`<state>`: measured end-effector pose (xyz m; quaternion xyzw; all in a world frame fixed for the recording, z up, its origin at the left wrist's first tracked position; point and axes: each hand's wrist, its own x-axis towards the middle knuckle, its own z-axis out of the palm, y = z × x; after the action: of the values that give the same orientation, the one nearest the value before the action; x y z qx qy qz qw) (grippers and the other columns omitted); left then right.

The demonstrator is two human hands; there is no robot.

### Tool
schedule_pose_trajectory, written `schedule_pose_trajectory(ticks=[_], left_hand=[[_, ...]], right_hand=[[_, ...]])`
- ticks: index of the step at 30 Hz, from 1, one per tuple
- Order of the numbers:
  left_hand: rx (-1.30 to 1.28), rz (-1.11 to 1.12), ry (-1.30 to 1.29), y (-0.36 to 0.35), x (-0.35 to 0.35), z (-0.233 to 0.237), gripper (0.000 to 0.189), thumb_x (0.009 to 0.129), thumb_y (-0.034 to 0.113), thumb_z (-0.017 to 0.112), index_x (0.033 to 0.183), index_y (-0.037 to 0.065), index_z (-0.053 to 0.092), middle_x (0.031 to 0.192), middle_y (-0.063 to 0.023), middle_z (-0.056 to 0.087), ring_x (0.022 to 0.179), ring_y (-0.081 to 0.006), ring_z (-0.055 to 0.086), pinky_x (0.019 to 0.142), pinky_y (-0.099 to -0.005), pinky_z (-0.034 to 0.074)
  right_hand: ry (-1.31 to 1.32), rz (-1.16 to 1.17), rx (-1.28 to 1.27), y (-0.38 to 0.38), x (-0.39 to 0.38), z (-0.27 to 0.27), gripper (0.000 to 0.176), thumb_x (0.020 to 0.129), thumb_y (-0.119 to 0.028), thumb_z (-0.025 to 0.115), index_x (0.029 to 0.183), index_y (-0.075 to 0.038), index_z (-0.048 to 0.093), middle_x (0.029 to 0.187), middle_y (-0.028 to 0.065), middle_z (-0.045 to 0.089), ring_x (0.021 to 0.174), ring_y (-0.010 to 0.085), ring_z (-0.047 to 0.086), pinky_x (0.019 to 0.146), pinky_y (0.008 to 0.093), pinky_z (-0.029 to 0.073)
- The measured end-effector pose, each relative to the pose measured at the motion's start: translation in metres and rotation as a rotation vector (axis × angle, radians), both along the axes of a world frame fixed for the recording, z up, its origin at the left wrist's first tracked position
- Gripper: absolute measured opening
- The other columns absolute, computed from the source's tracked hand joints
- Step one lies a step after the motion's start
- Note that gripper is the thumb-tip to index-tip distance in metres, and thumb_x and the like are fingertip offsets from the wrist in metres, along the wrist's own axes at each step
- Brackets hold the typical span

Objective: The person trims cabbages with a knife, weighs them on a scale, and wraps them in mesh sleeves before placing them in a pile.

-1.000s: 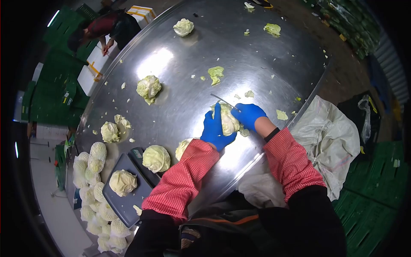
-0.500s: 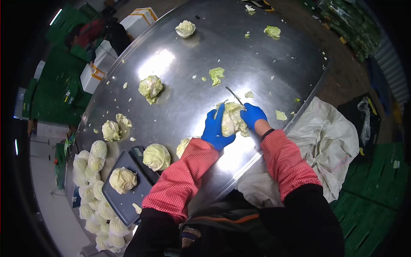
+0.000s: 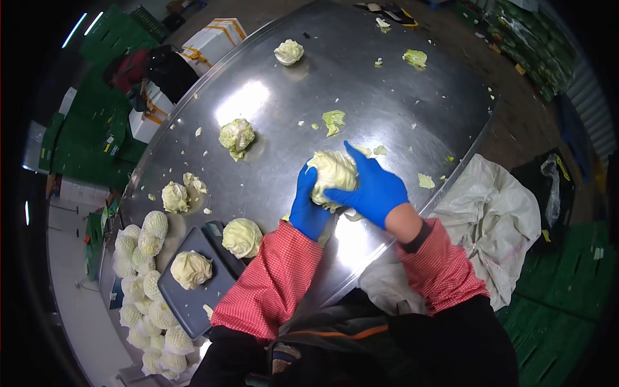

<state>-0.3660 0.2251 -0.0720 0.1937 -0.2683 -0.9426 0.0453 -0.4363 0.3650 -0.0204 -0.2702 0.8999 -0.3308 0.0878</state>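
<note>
A pale cabbage head [image 3: 335,174] is between my two blue-gloved hands, above the steel table. My left hand [image 3: 307,208] cups its left side, with the thumb up along the leaves. On the right, my right hand [image 3: 375,187] grips it, thumb across the front and fingers along the far side. No knife shows in or around my hands. Loose leaf pieces [image 3: 380,150] lie just beyond my right hand, and a larger green leaf [image 3: 333,121] lies farther off.
Several other cabbages [image 3: 236,135] stand on the steel table [image 3: 412,97]. One cabbage [image 3: 191,269] sits on a grey scale [image 3: 177,300] at left, beside net-wrapped cabbages [image 3: 151,284]. A white sack [image 3: 490,219] hangs at right. Another person [image 3: 151,71] bends over white boxes [image 3: 158,103].
The dark-bladed knife that stuck out by my right hand is out of sight. My right hand has opened wider around the cabbage, which is turned and shifted slightly left.
</note>
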Motion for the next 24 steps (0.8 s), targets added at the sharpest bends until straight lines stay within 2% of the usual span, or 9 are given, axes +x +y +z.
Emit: schedule_pose_trajectory(ticks=[2, 4, 9, 14, 16, 19, 20, 22, 24], left_hand=[[-0.184, 0.116, -0.021, 0.005, -0.002, 0.005, 0.055, 0.089, 0.034, 0.056, 0.135, 0.009, 0.039, 0.138, -0.0098, 0.044, 0.124, -0.0285, 0.046, 0.1, -0.0435, 0.043], [-0.345, 0.214, -0.049, 0.006, -0.001, 0.013, 0.053, 0.088, 0.031, 0.058, 0.134, 0.01, 0.041, 0.136, -0.0095, 0.046, 0.121, -0.0278, 0.049, 0.097, -0.0423, 0.045], [0.044, 0.076, -0.039, -0.005, 0.009, 0.008, 0.062, 0.087, 0.046, 0.054, 0.135, 0.01, 0.04, 0.133, -0.0111, 0.049, 0.119, -0.0275, 0.051, 0.098, -0.0444, 0.043], [-0.22, 0.12, -0.077, 0.0, 0.004, -0.014, 0.064, 0.086, 0.051, 0.054, 0.134, 0.01, 0.042, 0.13, -0.0118, 0.051, 0.118, -0.0281, 0.052, 0.098, -0.0438, 0.044], [-0.194, 0.104, -0.091, 0.003, 0.001, -0.005, 0.064, 0.086, 0.051, 0.053, 0.134, 0.01, 0.042, 0.13, -0.0119, 0.051, 0.117, -0.0287, 0.052, 0.097, -0.0442, 0.045], [0.105, 0.035, -0.077, -0.006, 0.007, 0.003, 0.062, 0.087, 0.049, 0.05, 0.133, 0.008, 0.043, 0.129, -0.0132, 0.051, 0.117, -0.0312, 0.052, 0.095, -0.0468, 0.045], [0.174, -0.015, 0.0, -0.007, 0.009, 0.007, 0.062, 0.087, 0.05, 0.048, 0.133, 0.008, 0.042, 0.13, -0.0137, 0.05, 0.118, -0.0319, 0.051, 0.096, -0.0475, 0.044], [0.312, -0.115, 0.156, -0.007, 0.013, 0.012, 0.064, 0.087, 0.052, 0.045, 0.133, 0.007, 0.042, 0.132, -0.0147, 0.049, 0.119, -0.0334, 0.049, 0.098, -0.0491, 0.043], [0.271, -0.116, 0.057, -0.011, 0.013, 0.013, 0.069, 0.088, 0.058, 0.036, 0.135, 0.007, 0.039, 0.135, -0.0159, 0.044, 0.122, -0.0342, 0.046, 0.101, -0.051, 0.039]], right_hand=[[-0.073, 0.008, 0.073, -0.001, 0.007, 0.006, 0.08, 0.075, -0.049, 0.069, 0.141, -0.017, 0.035, 0.104, 0.0186, 0.063, 0.096, 0.0332, 0.062, 0.084, 0.0379, 0.049], [-0.167, 0.019, -0.127, 0.003, 0.013, -0.004, 0.069, 0.078, -0.04, 0.068, 0.136, -0.014, 0.042, 0.1, 0.0165, 0.064, 0.091, 0.0288, 0.064, 0.08, 0.0353, 0.05], [-0.666, -0.101, -0.427, 0.02, 0.003, -0.04, 0.036, 0.081, -0.025, 0.068, 0.113, -0.01, 0.059, 0.082, 0.0061, 0.065, 0.071, 0.0112, 0.062, 0.066, 0.0254, 0.05], [-0.016, -0.09, -0.24, -0.006, 0.028, -0.013, 0.056, 0.074, -0.044, 0.074, 0.116, -0.011, 0.054, 0.085, 0.0097, 0.063, 0.078, 0.0214, 0.065, 0.07, 0.0315, 0.051], [-0.051, -0.078, -0.231, -0.007, 0.024, -0.013, 0.045, 0.08, -0.042, 0.066, 0.11, -0.011, 0.055, 0.098, 0.0141, 0.065, 0.088, 0.0317, 0.065, 0.076, 0.0385, 0.051], [-0.34, -0.023, -0.306, 0.007, 0.011, -0.032, 0.034, 0.083, -0.035, 0.063, 0.103, -0.01, 0.055, 0.095, 0.0138, 0.066, 0.085, 0.0315, 0.065, 0.076, 0.038, 0.051], [-0.301, -0.025, -0.392, 0.01, 0.005, -0.043, 0.024, 0.085, -0.027, 0.061, 0.1, -0.009, 0.055, 0.084, 0.0122, 0.066, 0.075, 0.0268, 0.066, 0.067, 0.035, 0.052], [-0.609, -0.209, -0.539, 0.022, -0.012, -0.053, 0.019, 0.087, -0.022, 0.06, 0.1, -0.009, 0.055, 0.076, 0.0084, 0.063, 0.067, 0.0184, 0.065, 0.058, 0.03, 0.051], [-0.591, -0.384, -0.606, 0.031, -0.032, -0.077, 0.019, 0.087, -0.019, 0.06, 0.101, -0.007, 0.053, 0.072, 0.0049, 0.058, 0.061, 0.012, 0.061, 0.05, 0.0256, 0.048]])
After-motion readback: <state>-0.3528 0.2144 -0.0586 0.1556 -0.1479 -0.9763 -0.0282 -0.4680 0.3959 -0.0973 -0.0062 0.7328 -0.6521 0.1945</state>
